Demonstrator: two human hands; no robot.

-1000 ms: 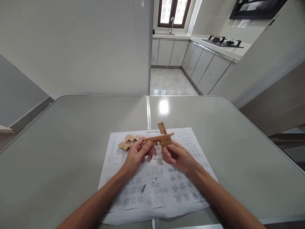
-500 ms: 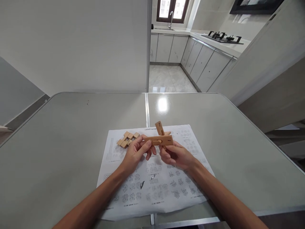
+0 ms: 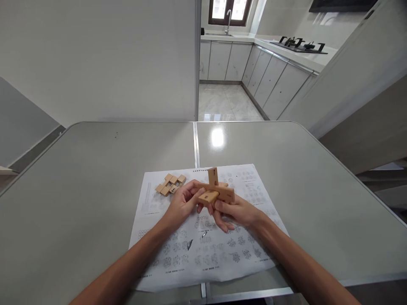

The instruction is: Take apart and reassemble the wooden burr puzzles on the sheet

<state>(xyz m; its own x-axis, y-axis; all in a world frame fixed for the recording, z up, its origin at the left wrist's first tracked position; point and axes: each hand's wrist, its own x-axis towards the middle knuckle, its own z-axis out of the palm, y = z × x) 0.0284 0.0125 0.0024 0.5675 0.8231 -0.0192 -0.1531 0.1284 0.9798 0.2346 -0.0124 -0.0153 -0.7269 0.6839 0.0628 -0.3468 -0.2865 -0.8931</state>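
Observation:
Between my two hands is a wooden interlocking puzzle, flat pieces with dark marks crossing through one another. One piece stands up at its far side, another lies crosswise, and a third points toward me. My left hand is closed on the puzzle's left side, thumb against the near piece. My right hand grips the right side with its thumb on top, while its lower fingers stretch out beneath. Just beyond my left hand, several small wooden blocks lie joined in a cluster, one showing a dark number.
A printed paper sheet with small diagrams lies under the hands and blocks, with small tears in it. The grey table has a metal seam down its middle. Beyond stand a wall and a kitchen counter with a stove.
The puzzle has turned in my hands, so the near piece now points toward me and the far piece stands more upright. The lower fingers of my right hand have stretched out.

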